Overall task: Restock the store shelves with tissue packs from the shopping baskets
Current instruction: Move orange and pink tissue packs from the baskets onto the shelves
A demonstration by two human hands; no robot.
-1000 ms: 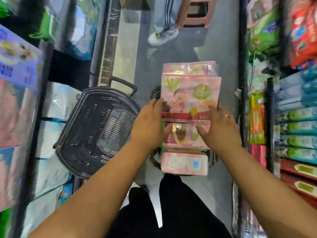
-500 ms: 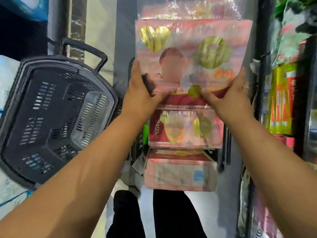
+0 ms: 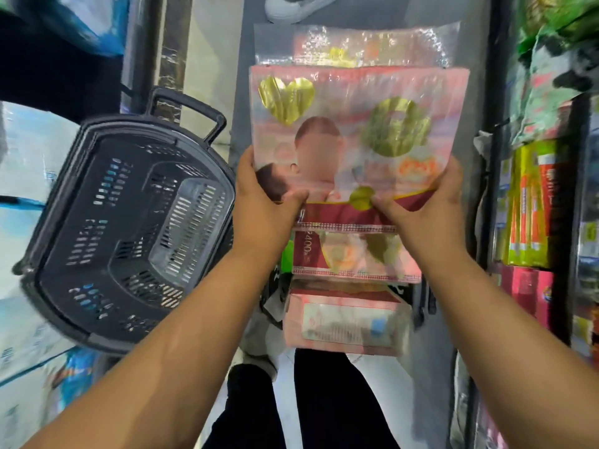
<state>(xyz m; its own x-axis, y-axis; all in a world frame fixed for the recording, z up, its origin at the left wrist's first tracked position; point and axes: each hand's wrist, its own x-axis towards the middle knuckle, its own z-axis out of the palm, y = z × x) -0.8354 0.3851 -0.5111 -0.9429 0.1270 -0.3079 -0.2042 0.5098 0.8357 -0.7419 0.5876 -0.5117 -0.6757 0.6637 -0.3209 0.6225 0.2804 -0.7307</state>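
I hold a large pink tissue pack [image 3: 356, 131] with gold heart and round badges up in front of me. My left hand [image 3: 262, 205] grips its lower left corner, thumb on the front. My right hand [image 3: 424, 212] grips the lower right corner the same way. Below it, more pink tissue packs [image 3: 346, 322] stand in a dark basket [image 3: 421, 306] on the floor, mostly hidden by the packs. An empty dark shopping basket [image 3: 129, 228] lies to the left.
Shelves with blue and white packs [image 3: 26, 176] line the left side. Shelves with green, yellow and red goods [image 3: 531, 205] line the right. Another person's shoe [image 3: 295, 8] is on the grey aisle floor ahead. My dark trousers [image 3: 324, 400] are below.
Both hands lifted the top pink pack out of the basket and up toward me. It now sits slightly lower in view than half a second ago.
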